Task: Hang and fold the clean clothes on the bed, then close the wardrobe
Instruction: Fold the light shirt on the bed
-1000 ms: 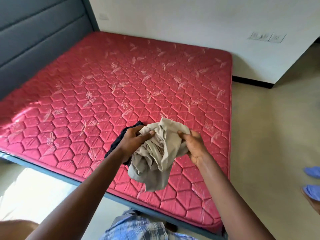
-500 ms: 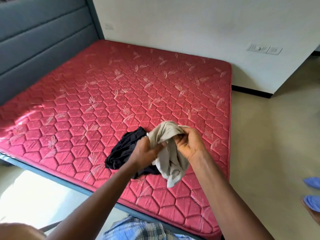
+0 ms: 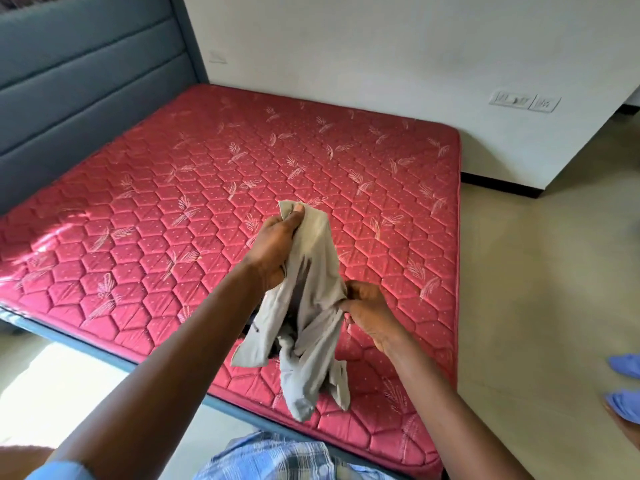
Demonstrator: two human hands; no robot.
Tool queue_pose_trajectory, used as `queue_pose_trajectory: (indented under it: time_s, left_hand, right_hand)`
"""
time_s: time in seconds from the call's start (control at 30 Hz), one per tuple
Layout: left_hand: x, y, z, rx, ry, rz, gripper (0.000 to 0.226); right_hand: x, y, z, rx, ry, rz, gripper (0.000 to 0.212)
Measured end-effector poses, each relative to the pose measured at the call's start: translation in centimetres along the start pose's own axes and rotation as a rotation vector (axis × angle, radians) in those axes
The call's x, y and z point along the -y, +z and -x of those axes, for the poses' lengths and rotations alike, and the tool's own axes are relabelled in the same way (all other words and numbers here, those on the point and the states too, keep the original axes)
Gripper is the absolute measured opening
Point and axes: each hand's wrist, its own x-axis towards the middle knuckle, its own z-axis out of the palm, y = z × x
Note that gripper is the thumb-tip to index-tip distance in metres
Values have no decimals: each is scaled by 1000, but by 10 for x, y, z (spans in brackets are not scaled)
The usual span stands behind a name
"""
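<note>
Fingers (image 3: 293, 219) of the left hand (image 3: 273, 245) are curled tight round the top end of the beige garment (image 3: 311, 271) and hold it up over the bed (image 3: 207, 202), not far in from the bed's near edge. The right hand (image 3: 372, 315) is lower, on the side away from the bed's headboard (image 3: 86, 81), and its fingertips pinch a fold at the garment's side. The garment hangs bunched and twisted, its long axis roughly vertical from the left hand down. Its loose ends dangle close over the bed's near edge; I cannot tell if they touch. It looks like the garment is being sorted out before folding or hanging. With the left hand anchoring the top, the right hand is nearer the tangled lower part and better placed to draw it open.
</note>
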Motion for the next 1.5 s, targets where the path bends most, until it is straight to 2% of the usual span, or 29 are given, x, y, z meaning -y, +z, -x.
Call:
queue_pose_trajectory:
  time_s: [0.1,0.23,0.37,0.5,0.53,0.6,0.77,0.83,0.9,1.03,1.1,1.23,1.33,1.37,1.43,1.47,1.5]
  left_hand:
    - [1,-4,1,-48,16,-25,36]
    - [3,-15,2,-136,79,-41,22]
    - [-2,-21,13,-149,99,9,25]
    - [-5,-14,27,-168,99,74,24]
    - [-6,-10,30,-165,98,77,24]
    - [-10,-2,37,-141,105,68,21]
    - [-29,4,47,-98,145,110,12]
    - [-37,-3,45,-103,196,138,15]
    - [-43,-15,43,-112,226,129,20]
    - [-38,-47,24,-241,132,90,11]
    - [-28,-63,15,-253,60,69,15]
    - [-14,-86,7,-297,-45,99,16]
    - [-12,-106,5,-264,-87,158,52]
    - [-12,-112,5,-228,-99,192,56]
    - [-14,-116,10,-169,-127,212,29]
    - [-14,-114,13,-128,-135,213,14]
    - [-12,-109,15,-99,-143,200,11]
  right_hand:
    - [-21,-10,-3,-70,84,-31,22]
    - [-34,-24,-4,-22,27,-44,26]
    - [-67,-32,-6,111,-64,207,18]
    - [-105,-24,-2,75,-92,563,13]
    - [-117,-20,-1,55,-80,608,18]
    - [-142,-14,0,23,9,606,22]
    - [-204,-10,2,-54,189,673,10]
    - [-214,-10,9,-119,220,601,19]
    - [-225,-9,11,-227,245,441,17]
    - [-213,-8,11,-520,337,-14,20]
    - [-200,-11,5,-652,338,-122,23]
    - [-159,-25,3,-767,227,-114,18]
    - [-126,-40,5,-871,142,39,18]
    - [-116,-44,7,-899,118,146,17]
    - [-95,-42,16,-817,35,285,24]
    - [-82,-34,22,-710,-27,265,32]
    - [-71,-21,27,-570,-91,216,40]
